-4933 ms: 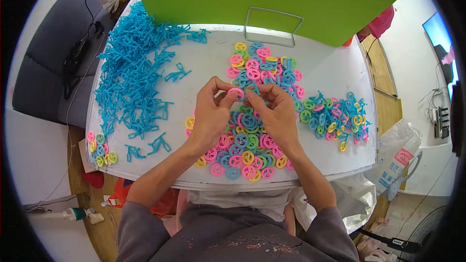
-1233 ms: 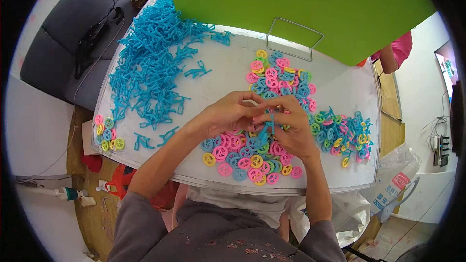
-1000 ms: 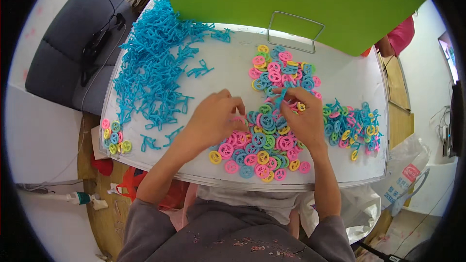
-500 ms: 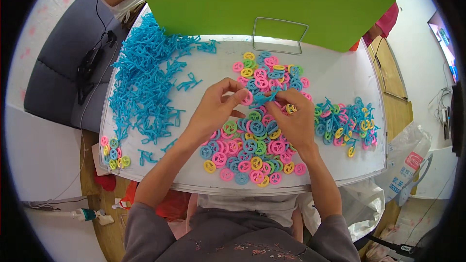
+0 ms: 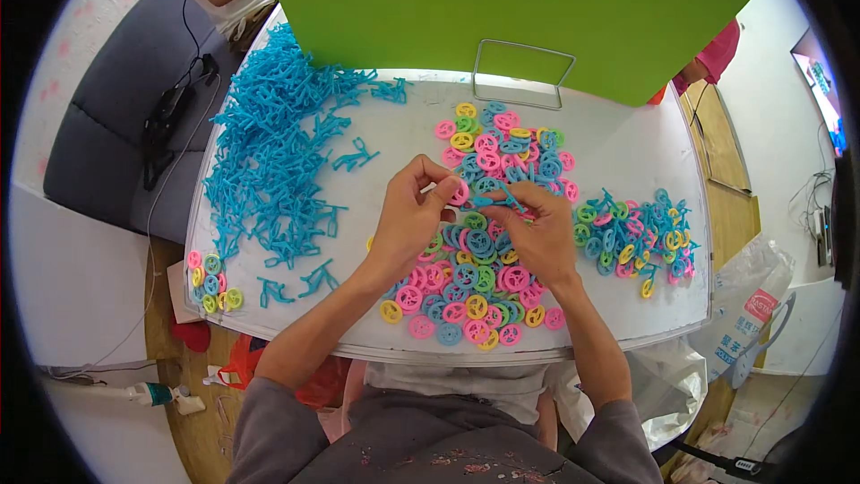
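Note:
Between the thumb and fingers of my left hand [image 5: 410,213] is a small pink toy wheel [image 5: 460,192]. My right hand [image 5: 546,235] pinches a blue plastic toy frame [image 5: 484,202], its end turned toward the wheel. The two parts meet or nearly meet; fingers hide whether they are joined. Beneath both hands, loose spoked wheels [image 5: 464,274] in pink, blue, green and yellow lie heaped, and more wheels [image 5: 488,142] spread beyond them.
A large heap of blue frames [image 5: 278,139] covers the table's left side. Frames with wheels on them [image 5: 634,233] are piled at right. Several wheels [image 5: 212,284] sit at the left corner. A green board [image 5: 520,9] and wire stand [image 5: 524,72] are at the back, with people beyond.
The blue frame has turned and sits more level against the pink wheel. My hands have shifted slightly down, and the whole view has moved a little.

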### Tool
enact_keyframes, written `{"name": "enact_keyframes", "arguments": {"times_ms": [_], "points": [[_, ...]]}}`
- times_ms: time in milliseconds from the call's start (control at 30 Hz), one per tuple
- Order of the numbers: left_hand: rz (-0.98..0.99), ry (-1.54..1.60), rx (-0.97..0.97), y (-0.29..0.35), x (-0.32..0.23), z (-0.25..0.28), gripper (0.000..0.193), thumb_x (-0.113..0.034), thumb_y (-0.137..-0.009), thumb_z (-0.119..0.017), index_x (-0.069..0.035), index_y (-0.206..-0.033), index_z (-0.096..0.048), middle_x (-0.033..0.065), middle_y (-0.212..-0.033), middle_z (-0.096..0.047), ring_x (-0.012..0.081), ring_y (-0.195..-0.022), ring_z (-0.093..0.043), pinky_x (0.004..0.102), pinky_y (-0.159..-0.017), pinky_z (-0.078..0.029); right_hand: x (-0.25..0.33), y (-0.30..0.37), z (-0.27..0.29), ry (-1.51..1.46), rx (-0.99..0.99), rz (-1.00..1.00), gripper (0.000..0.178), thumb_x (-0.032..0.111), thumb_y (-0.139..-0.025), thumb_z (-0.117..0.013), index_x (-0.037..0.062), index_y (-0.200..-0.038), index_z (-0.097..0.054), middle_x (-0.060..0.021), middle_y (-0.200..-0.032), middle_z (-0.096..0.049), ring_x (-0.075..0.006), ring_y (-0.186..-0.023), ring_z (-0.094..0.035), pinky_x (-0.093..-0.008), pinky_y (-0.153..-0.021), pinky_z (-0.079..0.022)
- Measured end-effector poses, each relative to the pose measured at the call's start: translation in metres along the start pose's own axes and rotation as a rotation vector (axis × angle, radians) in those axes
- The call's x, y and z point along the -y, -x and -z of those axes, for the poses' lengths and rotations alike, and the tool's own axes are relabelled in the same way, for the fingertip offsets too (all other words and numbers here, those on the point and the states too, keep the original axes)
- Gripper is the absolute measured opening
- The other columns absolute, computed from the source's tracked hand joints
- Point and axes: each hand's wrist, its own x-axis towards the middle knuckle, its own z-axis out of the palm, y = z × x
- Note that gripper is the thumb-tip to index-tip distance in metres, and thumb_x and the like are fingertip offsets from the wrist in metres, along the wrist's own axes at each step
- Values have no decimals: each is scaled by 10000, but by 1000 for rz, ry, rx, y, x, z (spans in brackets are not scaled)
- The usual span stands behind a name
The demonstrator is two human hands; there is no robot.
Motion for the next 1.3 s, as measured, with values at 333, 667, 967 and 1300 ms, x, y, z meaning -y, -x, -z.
{"name": "enact_keyframes", "arguments": {"times_ms": [333,667,967,1300], "points": [[-96,-2,-83,-2,16,-3,89,-53,-932,-540,-34,-857,-497,34,-825,-582,51,-672,-490,199,-572,-414,1,0,-3,73,32,-119,112,-14,-790,-681,-6,-901,-691,-22,-740,-655,-58,-669,-565,-218,-587,-444],[-68,94,-91,-2,23,-5,70,-57,-937,-534,-51,-885,-488,34,-862,-580,61,-732,-505,222,-632,-424,-2,2,-7,79,-18,-183,102,31,-810,-686,-7,-904,-676,-2,-695,-621,-44,-658,-540,-204,-578,-421],[-171,36,-87,-1,29,-11,66,-56,-935,-538,-53,-882,-499,27,-892,-574,62,-760,-519,225,-661,-423,0,3,-7,47,26,-167,109,41,-832,-659,2,-932,-639,0,-699,-612,-43,-651,-522,-212,-565,-403],[-195,4,-71,2,29,-11,88,-75,-943,-550,-36,-883,-498,41,-962,-564,91,-838,-553,238,-709,-487,0,1,-5,-31,21,-267,122,89,-852,-673,8,-937,-641,-12,-744,-652,-36,-663,-557,-191,-567,-429]]}}
